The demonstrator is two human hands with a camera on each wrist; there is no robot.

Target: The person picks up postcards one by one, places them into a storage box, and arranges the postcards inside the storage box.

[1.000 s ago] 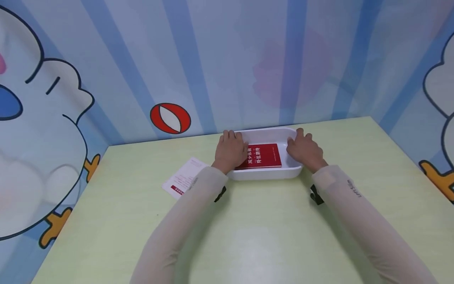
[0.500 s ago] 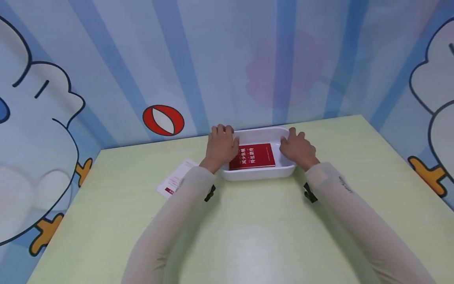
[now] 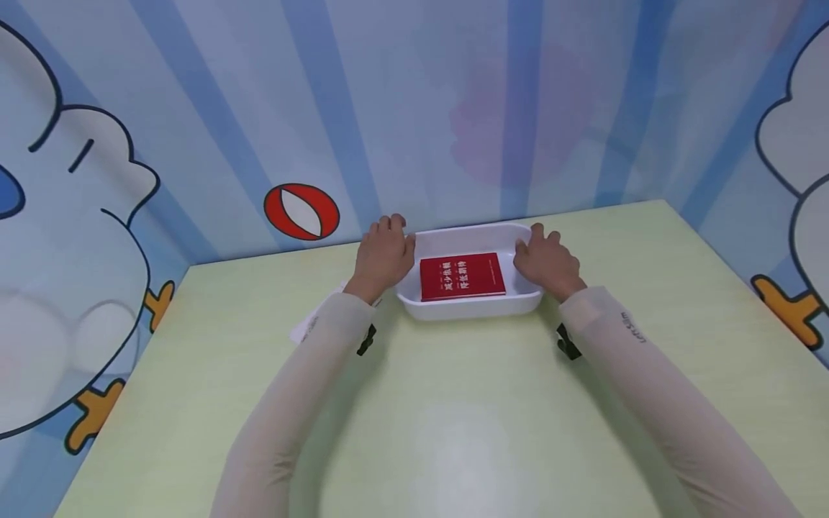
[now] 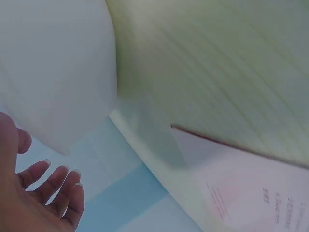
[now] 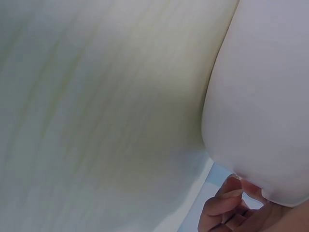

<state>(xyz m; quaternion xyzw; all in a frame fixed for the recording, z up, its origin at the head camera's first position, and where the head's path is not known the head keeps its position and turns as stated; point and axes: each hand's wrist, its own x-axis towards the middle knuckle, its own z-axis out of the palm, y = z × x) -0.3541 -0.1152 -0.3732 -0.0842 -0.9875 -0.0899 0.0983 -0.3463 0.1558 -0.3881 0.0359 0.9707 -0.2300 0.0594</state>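
A white plastic tray stands against the back wall, and a red booklet with white characters lies flat inside it. At the tray's right end, my right hand grips the rim; in the right wrist view, its curled fingers and thumb meet at the tray's edge. My left hand is just beside the left end. In the left wrist view, the relaxed fingers hold nothing and stay apart from the tray wall.
A white printed card or booklet with a thin dark red edge lies on the pale table, partly hidden by my left sleeve in the head view. A striped blue backdrop with cartoon figures rises behind and at both sides.
My left hand has come off the tray's left end and moved left, uncovering more of the red booklet. My right hand stays on the rim. The head view has shifted slightly.
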